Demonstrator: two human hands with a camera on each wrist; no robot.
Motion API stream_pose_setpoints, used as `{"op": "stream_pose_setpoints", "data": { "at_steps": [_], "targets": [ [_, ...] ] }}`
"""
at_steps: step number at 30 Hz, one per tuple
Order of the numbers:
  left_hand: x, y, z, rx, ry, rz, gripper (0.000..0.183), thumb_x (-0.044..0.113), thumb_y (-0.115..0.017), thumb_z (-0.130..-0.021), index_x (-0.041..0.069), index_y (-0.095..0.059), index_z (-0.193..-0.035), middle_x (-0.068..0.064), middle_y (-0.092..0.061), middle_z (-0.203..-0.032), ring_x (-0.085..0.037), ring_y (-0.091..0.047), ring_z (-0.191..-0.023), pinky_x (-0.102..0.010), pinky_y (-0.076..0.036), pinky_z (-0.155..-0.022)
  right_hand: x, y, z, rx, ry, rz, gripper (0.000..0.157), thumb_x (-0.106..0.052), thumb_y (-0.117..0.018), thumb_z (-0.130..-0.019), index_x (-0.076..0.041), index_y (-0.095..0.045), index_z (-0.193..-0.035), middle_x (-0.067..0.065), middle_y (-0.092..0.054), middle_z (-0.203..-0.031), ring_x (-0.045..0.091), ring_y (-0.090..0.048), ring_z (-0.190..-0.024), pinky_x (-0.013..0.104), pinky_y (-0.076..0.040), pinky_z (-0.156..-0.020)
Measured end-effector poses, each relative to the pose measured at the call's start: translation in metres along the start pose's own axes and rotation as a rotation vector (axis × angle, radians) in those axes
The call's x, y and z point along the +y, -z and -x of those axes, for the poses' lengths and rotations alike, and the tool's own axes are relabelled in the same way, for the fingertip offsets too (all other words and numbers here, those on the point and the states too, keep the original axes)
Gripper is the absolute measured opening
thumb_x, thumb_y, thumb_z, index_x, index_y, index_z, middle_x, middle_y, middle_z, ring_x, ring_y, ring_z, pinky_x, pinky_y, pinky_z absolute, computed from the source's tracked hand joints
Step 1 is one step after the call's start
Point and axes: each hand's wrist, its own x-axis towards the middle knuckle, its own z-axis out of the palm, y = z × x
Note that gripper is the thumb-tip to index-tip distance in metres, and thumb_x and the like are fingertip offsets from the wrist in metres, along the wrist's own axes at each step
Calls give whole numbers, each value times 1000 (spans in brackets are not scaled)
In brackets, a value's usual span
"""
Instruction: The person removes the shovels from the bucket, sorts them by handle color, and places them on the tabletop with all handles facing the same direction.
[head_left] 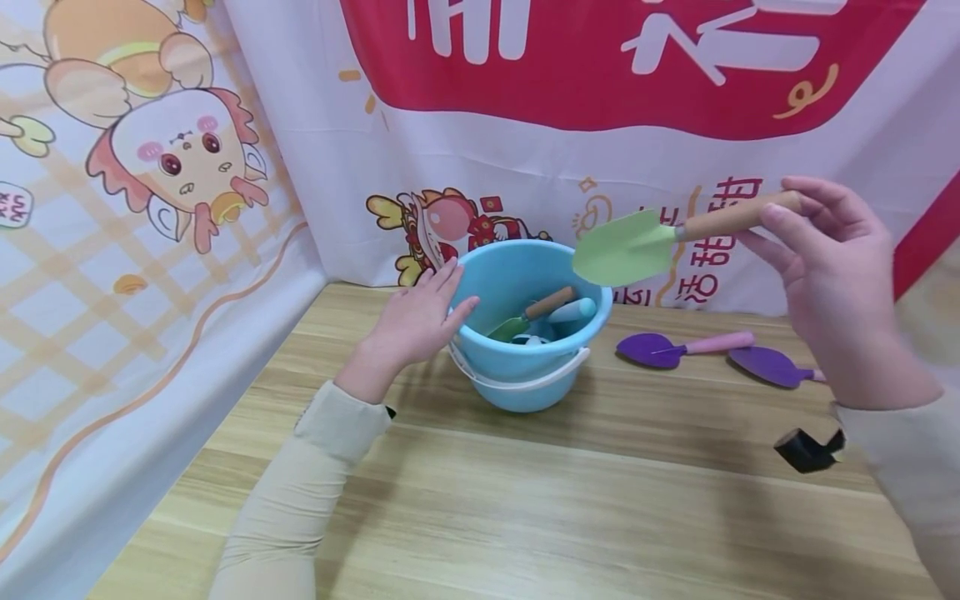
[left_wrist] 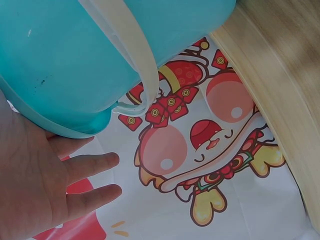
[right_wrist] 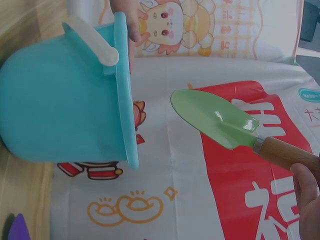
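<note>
In the head view a light blue bucket (head_left: 525, 379) with a white handle stands on the wooden table. My left hand (head_left: 423, 312) rests on its left rim, fingers mostly straight; the left wrist view shows that hand (left_wrist: 65, 185) with fingers spread beside the rim. My right hand (head_left: 840, 250) grips the wooden handle of a green garden trowel (head_left: 626, 247), its blade above the bucket's right rim. From the right wrist this trowel (right_wrist: 220, 115) appears apart from the bucket (right_wrist: 60, 105). Inside the bucket lie another green trowel with a wooden handle (head_left: 551, 302) and a light blue handle (head_left: 573, 311).
Two purple trowels with pink handles, one nearer (head_left: 652, 351) and one farther right (head_left: 768, 367), lie on the table (head_left: 525, 500) right of the bucket. A printed cloth (head_left: 300, 167) hangs behind and to the left. A black object (head_left: 808, 451) shows by the right wrist.
</note>
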Motion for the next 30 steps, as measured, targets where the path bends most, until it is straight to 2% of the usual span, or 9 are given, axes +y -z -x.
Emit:
{"op": "stream_pose_setpoints", "data": {
  "at_steps": [5,13,22,26,30],
  "targets": [
    [0,-1,-1,5,1,-3,78,61,-31,-106,14,-14,-166,-4,-9,-172,-36,-13,-155,-67,-22,-117,-4,17,4,77,27,-21,39,7,-71,-91,3,-62,-130,12,-53,-118,24,-59,-124,37,-58,-81],
    [-1,-2,-2,-1,-4,-5,78,61,-31,-106,13,-14,-166,-5,-9,-172,-36,-13,-155,-67,-23,-117,-6,44,12,99,30,-92,33,9,-66,-94,5,-61,-127,13,-57,-115,24,-67,-115,36,-57,-84],
    [-2,-1,-3,-4,-8,3,79,60,-33,-106,13,-13,-166,-5,-8,-172,-35,-11,-156,-67,-21,-117,-3,76,18,181,-98,-58,22,2,-63,-99,-1,-62,-121,5,-52,-119,19,-62,-117,32,-59,-82],
    [-3,-1,-4,-6,-10,0,78,60,-33,-106,13,-13,-166,-5,-8,-172,-36,-11,-156,-67,-21,-117,0,86,20,214,-146,-44,21,1,-65,-98,-2,-63,-119,4,-53,-117,17,-66,-112,31,-60,-79],
    [-4,-2,-5,-8,-11,2,78,60,-33,-106,13,-13,-166,-5,-9,-172,-36,-11,-156,-67,-21,-117,4,99,25,174,-179,-141,14,6,-60,-99,3,-64,-112,9,-59,-106,23,-73,-99,34,-59,-81]
  ]
}}
